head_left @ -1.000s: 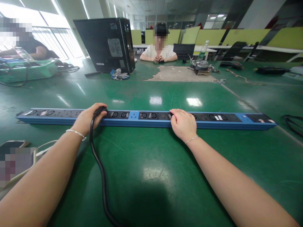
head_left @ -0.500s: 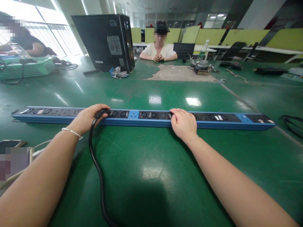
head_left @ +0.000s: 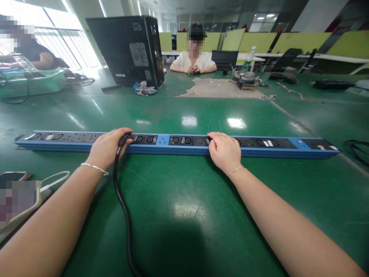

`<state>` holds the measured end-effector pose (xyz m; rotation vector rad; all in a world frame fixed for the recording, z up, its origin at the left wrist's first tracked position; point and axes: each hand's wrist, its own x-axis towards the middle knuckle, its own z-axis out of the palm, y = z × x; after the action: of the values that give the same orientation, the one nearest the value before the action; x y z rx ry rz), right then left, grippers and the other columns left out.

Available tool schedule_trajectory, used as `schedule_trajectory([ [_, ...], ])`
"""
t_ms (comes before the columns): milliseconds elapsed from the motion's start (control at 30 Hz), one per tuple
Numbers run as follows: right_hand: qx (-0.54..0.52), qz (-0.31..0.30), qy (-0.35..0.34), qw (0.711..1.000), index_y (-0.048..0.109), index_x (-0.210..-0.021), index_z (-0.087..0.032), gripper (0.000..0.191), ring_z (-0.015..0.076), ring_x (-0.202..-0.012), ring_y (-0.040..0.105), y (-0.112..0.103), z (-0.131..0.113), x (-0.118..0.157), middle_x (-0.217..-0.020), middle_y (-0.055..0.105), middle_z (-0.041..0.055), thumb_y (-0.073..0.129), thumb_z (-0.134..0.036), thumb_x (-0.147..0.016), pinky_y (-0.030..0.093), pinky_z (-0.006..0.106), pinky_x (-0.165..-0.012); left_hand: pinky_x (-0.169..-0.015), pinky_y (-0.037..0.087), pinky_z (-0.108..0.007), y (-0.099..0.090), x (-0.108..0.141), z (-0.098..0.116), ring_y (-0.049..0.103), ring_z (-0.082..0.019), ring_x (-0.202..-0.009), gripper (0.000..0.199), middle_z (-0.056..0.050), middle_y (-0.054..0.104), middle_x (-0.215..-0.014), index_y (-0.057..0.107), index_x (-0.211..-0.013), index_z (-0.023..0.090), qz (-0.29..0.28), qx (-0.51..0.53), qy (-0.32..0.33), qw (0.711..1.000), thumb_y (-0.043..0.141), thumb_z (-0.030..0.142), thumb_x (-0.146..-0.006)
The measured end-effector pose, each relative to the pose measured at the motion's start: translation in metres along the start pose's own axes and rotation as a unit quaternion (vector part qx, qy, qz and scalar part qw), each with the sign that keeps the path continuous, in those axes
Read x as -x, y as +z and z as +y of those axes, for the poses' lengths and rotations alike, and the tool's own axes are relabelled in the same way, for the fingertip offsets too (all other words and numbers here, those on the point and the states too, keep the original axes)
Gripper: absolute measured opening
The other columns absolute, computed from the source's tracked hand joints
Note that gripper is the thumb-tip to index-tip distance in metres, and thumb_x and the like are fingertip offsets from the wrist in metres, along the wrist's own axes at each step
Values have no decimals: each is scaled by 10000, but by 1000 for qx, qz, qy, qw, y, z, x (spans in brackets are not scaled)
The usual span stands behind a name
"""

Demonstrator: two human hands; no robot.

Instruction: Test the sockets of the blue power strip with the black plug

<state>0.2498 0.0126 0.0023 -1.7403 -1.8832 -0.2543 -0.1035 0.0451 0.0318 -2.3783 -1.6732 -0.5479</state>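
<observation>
A long blue power strip [head_left: 161,149] with black and blue sockets lies across the green table. My left hand [head_left: 108,148] is closed round the black plug [head_left: 124,139] of a power cord [head_left: 122,204], at the strip's sockets left of the middle. Whether the plug is fully seated is hidden by my fingers. The cord runs down from it towards the table's near edge. Right of the middle, my right hand [head_left: 225,152] grips the strip, thumb on the near side and fingers over the top.
A black computer case [head_left: 123,54] stands at the back left, with gloves [head_left: 144,89] before it. Phones [head_left: 21,200] with a white cable lie at the near left. A person [head_left: 193,57] sits opposite; another is beside a green basket [head_left: 34,82]. A bottle [head_left: 249,59] stands at the back right.
My left wrist and forearm have shifted slightly right, and the cord has swung a little right with them. My right hand keeps its grip on the strip.
</observation>
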Motion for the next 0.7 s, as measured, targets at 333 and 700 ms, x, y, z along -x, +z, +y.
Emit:
schedule_trajectory([
  [333, 6, -6, 3, 1000, 642, -1098, -191, 379, 218, -1130, 543, 0, 0, 0, -1157, 650, 55, 357, -216, -850, 378, 396, -937, -809, 452, -322, 0, -1, -5, 621, -232, -889, 411, -76, 658, -1006, 542, -1172, 207, -6, 56, -43, 997, 421, 448, -862],
  [700, 2, -4, 2, 1000, 643, -1091, -197, 376, 221, -1125, 545, 0, 0, 0, -1151, 653, 54, 359, -219, -845, 380, 401, -931, -801, 456, -325, 3, 0, -17, 622, -229, -879, 461, -63, 662, -992, 542, -1192, 229, -53, 86, -52, 994, 433, 504, -838],
])
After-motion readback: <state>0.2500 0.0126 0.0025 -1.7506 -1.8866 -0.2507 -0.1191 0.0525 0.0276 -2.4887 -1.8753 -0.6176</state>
